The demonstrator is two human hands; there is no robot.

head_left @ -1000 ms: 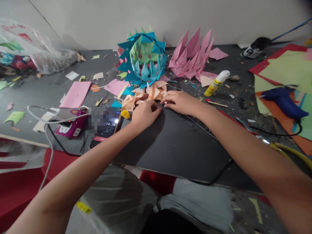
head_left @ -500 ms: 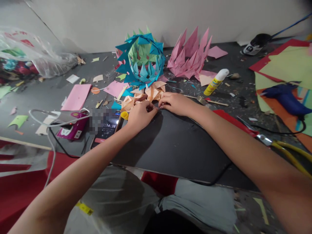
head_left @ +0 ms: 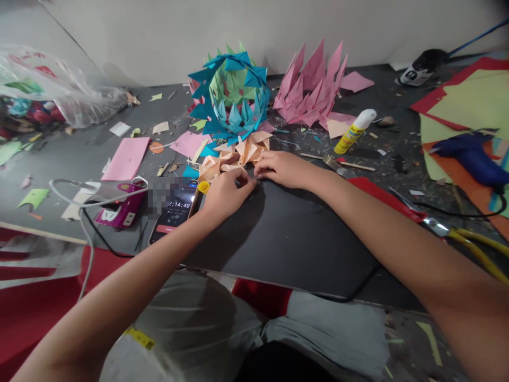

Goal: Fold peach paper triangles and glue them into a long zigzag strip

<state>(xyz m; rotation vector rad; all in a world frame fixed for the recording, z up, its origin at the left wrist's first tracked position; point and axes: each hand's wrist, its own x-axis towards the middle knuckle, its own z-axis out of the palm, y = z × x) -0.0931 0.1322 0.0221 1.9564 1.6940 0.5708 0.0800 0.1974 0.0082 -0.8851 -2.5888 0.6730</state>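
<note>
My left hand [head_left: 226, 190] and my right hand [head_left: 283, 168] meet over the dark table, fingertips bent together in a pinch. Whatever sits between them is too small to make out. Just beyond my fingers lie several folded light-orange paper pieces [head_left: 251, 148]. Behind those stands a ring of folded blue paper [head_left: 259, 109] on its edge, with folded light-green paper [head_left: 228, 85] showing through it. A spiky pink folded-paper crown [head_left: 308, 95] is to its right. Close to my left wrist are a yellow cap [head_left: 203, 187] and a phone [head_left: 175, 212] with a running timer.
A glue stick [head_left: 355, 131], scissors [head_left: 437, 227] and a blue glue gun [head_left: 473, 159] lie on the right, near coloured paper sheets [head_left: 469, 101]. On the left are a purple power strip [head_left: 121, 209] with cables, pink paper [head_left: 127, 159] and a plastic bag [head_left: 87, 101]. Paper scraps litter the table [head_left: 274, 239].
My two hands have come slightly closer together, fingertips still pinched. The view has shifted a little; the objects on the table stay in place.
</note>
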